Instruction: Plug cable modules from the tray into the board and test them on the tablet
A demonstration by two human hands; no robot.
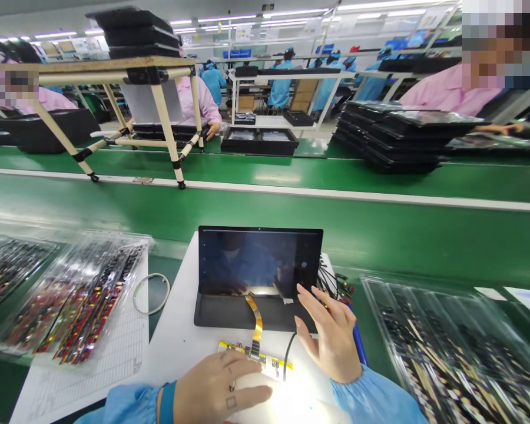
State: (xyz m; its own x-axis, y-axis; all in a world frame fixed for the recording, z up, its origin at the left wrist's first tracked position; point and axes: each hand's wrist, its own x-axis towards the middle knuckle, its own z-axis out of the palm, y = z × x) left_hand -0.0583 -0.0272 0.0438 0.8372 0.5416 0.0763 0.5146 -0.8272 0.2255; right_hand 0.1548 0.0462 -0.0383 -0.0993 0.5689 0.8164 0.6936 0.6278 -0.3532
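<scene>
A black tablet-like screen (260, 259) leans upright in a dark stand (223, 312), showing a dim picture with reflections. From its lower edge a gold flex cable (258, 321) runs down to a narrow circuit board (276, 366) with yellow edges. My left hand (223, 383) lies over the left part of this board, fingers stretched out; whether the fingertips touch it I cannot tell. By the lower right corner of the screen, my right hand (331, 335) is open with spread fingers. A thin black cable (288, 353) curves down to the board. Bright light glares beside it.
Clear trays of small parts lie left (83, 294) and right (459, 341). A pale ring (151, 294) rests on the left. Behind the green bench (265, 206) stand a pipe-frame rack (159, 106) and stacked black trays (393, 135). Co-workers in pink and blue sit beyond.
</scene>
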